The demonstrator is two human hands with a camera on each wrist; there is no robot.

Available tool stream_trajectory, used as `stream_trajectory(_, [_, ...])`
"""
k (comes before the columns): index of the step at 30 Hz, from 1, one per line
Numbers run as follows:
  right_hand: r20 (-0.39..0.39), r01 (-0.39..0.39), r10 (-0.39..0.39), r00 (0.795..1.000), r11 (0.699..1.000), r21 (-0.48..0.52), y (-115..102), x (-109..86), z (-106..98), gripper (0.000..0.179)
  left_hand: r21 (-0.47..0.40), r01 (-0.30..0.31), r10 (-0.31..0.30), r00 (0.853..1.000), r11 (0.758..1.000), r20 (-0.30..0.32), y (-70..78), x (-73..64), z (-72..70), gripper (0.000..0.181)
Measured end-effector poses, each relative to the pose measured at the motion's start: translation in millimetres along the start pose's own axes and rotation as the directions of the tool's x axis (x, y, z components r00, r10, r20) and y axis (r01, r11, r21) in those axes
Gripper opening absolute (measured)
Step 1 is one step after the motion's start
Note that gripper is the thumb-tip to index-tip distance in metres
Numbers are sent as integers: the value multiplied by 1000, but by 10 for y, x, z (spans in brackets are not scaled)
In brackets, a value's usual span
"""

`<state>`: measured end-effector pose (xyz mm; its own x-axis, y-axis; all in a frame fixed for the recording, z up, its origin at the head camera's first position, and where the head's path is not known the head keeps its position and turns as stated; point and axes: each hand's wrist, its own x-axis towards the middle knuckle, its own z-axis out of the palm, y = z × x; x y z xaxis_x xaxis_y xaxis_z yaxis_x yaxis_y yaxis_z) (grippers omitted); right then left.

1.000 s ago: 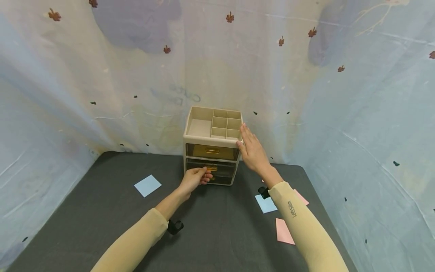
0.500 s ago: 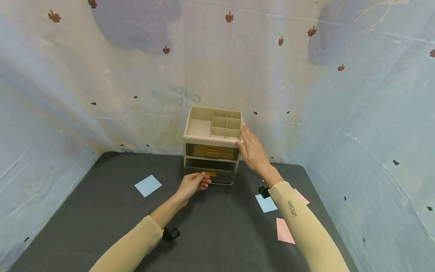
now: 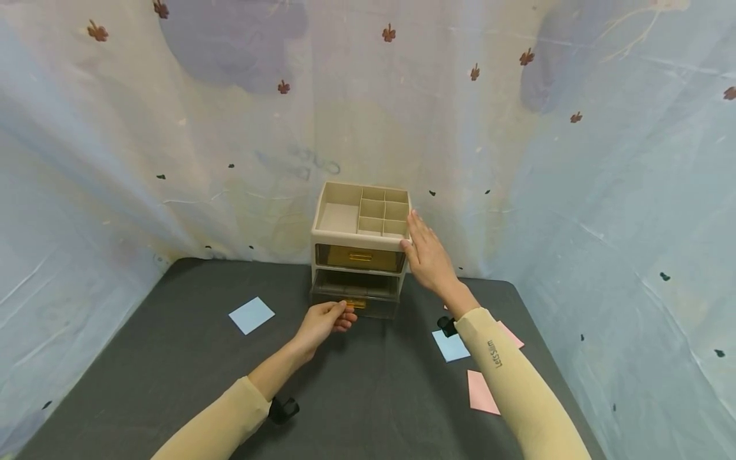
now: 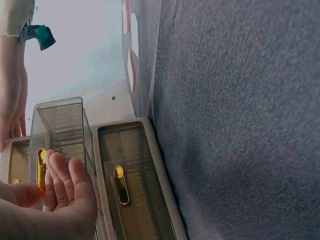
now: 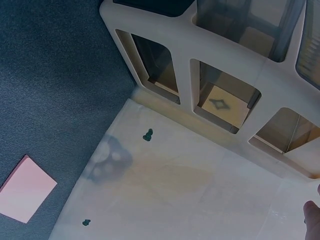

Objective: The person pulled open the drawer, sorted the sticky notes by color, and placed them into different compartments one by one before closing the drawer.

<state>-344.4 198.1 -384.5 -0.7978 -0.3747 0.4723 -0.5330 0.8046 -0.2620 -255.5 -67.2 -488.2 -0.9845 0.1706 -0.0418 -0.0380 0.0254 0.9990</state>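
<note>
A cream desktop drawer organizer (image 3: 359, 240) with a divided top tray stands against the back curtain. Its smoky see-through middle drawer (image 3: 376, 309) is pulled partway out. My left hand (image 3: 319, 324) pinches the gold handle (image 4: 42, 167) of that drawer between thumb and fingers. The lower drawer (image 4: 135, 210), closed, has its own gold handle. Closed too is the top drawer (image 3: 382, 259). My right hand (image 3: 429, 259) rests with straight fingers along the upper right side of the organizer; only its fingertips (image 5: 312, 220) enter the right wrist view.
On the dark tabletop (image 3: 356, 396), a blue paper square (image 3: 251, 315) lies to the left. Another blue square (image 3: 451, 345) and pink squares (image 3: 482, 392) lie to the right, partly under my right arm. A hanging curtain (image 3: 368, 128) borders the back and sides.
My left hand has moved toward me and down, drawing the middle drawer out from nearly closed. The right hand stays in place against the organizer.
</note>
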Motion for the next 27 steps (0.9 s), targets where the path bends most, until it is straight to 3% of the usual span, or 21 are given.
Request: stream_trajectory(27, [12,-10,10,1000,1000,-15,-23,-4,-5,64,16,5,-7,997,1000,71,-37,-381,6,42])
